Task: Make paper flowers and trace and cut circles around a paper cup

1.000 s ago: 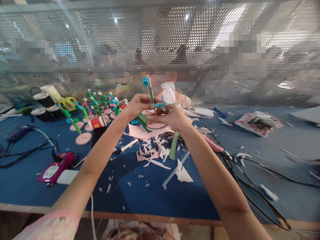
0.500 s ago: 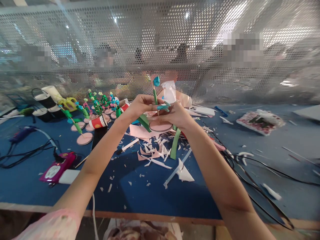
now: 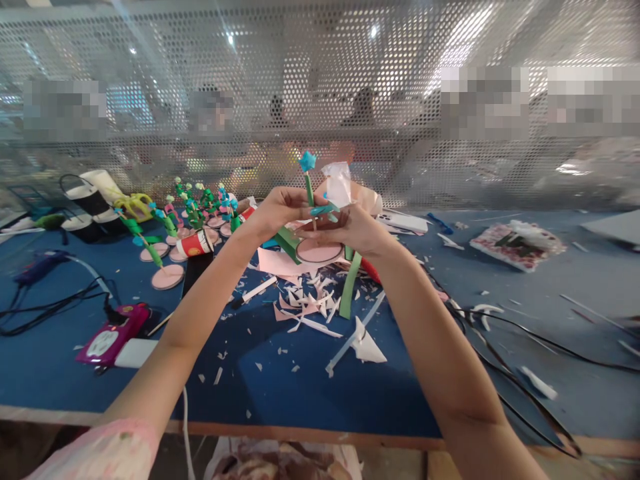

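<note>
Lettering: none legible. Red-and-white paper cup (image 3: 189, 247) on its side, left of centre in frame: yellow emblem (image 3: 201, 243) on the red band, too small to make out. Purple power socket block (image 3: 113, 335), lower left: any print on its casing unreadable here.

Forearms (image 3: 207, 287) stretched forward (bare), left hand (image 3: 280, 212) beside right hand (image 3: 356, 230), fingers (image 3: 323, 235) bent

There are two hands (image 3: 357, 232), one raised blue star (image 3: 307, 161), one purple socket (image 3: 125, 325), one blue glue gun (image 3: 37, 267) and countless paper scraps (image 3: 327, 303).
</note>
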`<state>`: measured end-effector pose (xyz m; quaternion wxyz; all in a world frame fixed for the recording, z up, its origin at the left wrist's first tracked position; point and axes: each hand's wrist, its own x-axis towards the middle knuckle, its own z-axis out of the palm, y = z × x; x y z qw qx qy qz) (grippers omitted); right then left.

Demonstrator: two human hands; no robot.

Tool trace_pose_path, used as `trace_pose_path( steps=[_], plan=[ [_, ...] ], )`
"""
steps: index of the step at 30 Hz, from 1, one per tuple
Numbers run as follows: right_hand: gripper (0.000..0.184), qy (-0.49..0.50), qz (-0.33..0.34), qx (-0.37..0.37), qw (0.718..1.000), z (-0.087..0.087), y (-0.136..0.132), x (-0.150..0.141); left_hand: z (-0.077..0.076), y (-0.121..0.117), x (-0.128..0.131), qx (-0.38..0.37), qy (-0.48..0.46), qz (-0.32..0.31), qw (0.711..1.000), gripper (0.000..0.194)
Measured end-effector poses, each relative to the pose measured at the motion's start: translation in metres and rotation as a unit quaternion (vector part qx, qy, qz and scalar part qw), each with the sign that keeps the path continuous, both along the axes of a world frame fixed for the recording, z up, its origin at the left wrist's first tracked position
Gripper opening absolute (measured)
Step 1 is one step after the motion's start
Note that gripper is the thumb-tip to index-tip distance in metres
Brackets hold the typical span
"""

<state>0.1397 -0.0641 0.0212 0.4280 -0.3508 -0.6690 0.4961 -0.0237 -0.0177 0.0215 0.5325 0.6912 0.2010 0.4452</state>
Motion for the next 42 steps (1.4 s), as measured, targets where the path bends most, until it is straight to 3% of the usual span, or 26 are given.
trace_pose_path(
  steps=[7, 16, 27, 36, 42],
  plan=[
    [0.039, 0.005, -0.019, 0.015, 1.000, -0.005, 0.001, -0.004, -0.001, 0.002, 0.002, 0.002, -0.004, -0.022, 1.000, 0.040],
    [0.043, -0.003, -0.051, 0.037, 0.998, -0.003, 0.000, -0.006, 0.001, -0.003, 0.003, 0.013, 0.024, 0.018, 0.999, 0.038],
    [0.048, 0.002, -0.070, 0.044, 0.997, -0.006, 0.004, -0.007, 0.003, -0.003, 0.005, 0.013, 0.004, 0.022, 1.000, 0.039],
    [0.047, 0.044, -0.154, 0.028, 0.987, -0.013, 0.006, -0.014, -0.003, 0.002, 0.006, 0.017, 0.007, 0.088, 0.996, 0.032],
    [0.047, 0.030, -0.092, -0.027, 0.995, -0.009, 0.006, -0.010, -0.005, 0.004, 0.004, -0.027, -0.015, 0.067, 0.997, 0.028]
  ],
)
